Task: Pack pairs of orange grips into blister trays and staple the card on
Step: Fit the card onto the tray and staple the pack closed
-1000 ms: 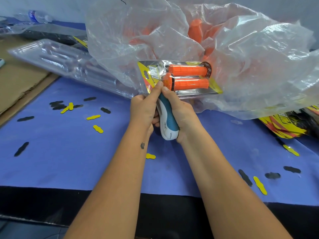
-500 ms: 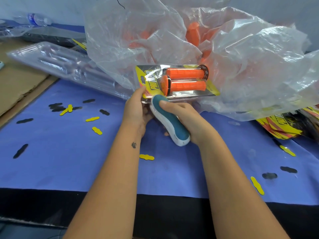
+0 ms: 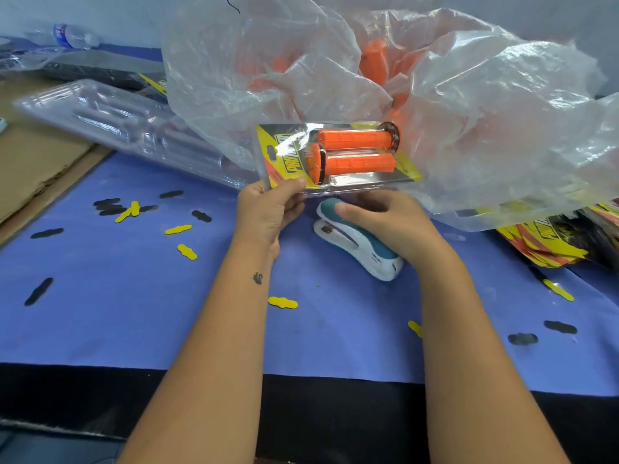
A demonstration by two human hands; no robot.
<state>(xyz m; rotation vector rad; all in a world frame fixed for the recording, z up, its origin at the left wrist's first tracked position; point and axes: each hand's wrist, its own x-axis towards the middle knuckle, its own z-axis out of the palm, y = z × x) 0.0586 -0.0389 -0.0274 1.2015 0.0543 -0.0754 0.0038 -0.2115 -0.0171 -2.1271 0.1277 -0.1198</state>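
Note:
A packed blister tray (image 3: 338, 182) with a yellow printed card holds two orange grips (image 3: 355, 152) side by side. My left hand (image 3: 268, 212) pinches its lower left corner and holds it just above the table. Below the pack, a white and teal stapler (image 3: 358, 246) lies on the blue table cover with my right hand (image 3: 392, 222) resting over its top, thumb on the teal front. A large clear plastic bag (image 3: 469, 112) behind the pack holds several loose orange grips (image 3: 373, 61).
Empty clear blister trays (image 3: 127, 125) are stacked at the back left beside brown cardboard (image 3: 37, 152). Yellow printed cards (image 3: 549, 242) lie piled at the right. Yellow and black punched card scraps (image 3: 187, 252) dot the blue cover (image 3: 100, 313). A water bottle (image 3: 75, 36) lies far left.
The stapler came off the pack's left end and went down onto the table under my right hand. My left hand now holds the pack alone, slightly higher and flatter.

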